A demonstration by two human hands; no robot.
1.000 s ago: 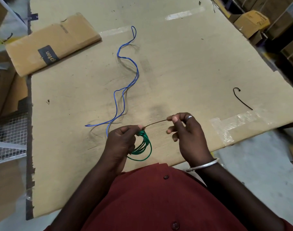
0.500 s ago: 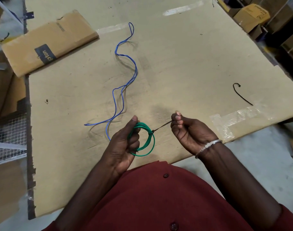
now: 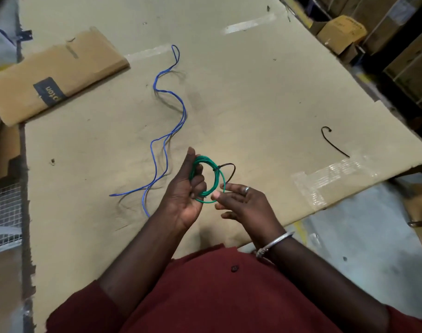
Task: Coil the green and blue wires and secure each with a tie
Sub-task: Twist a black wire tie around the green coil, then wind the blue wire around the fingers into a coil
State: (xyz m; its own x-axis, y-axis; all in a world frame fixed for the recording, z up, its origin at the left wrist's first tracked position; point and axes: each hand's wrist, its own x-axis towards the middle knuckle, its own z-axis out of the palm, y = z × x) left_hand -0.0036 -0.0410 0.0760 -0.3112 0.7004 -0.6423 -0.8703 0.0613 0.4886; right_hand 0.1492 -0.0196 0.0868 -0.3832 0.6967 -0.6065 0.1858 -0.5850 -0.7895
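The green wire [image 3: 217, 179] is wound into a small round coil held above the table's near edge. My left hand [image 3: 184, 191] grips the coil's left side. A black tie [image 3: 229, 168] is cinched around the coil's upper right, its loose tail curling free. My right hand [image 3: 243, 203] touches the coil's lower right rim with thumb and forefinger, fingers spread. The blue wire [image 3: 168, 118] lies uncoiled in a long wavy double strand on the cardboard, left of the coil. A second black tie [image 3: 333, 143] lies loose on the table to the right.
A cardboard sheet [image 3: 253, 87] covers the table. A flattened carton [image 3: 53, 78] lies at the far left. Clear tape [image 3: 332, 176] patches the right near edge. Stacked boxes [image 3: 342, 32] stand beyond the right edge, and a wire mesh rack [image 3: 3, 212] is at the left.
My right hand let go of the tie's tail, which now curls free, and moved down to the coil's lower rim. My left hand raised and turned the coil.
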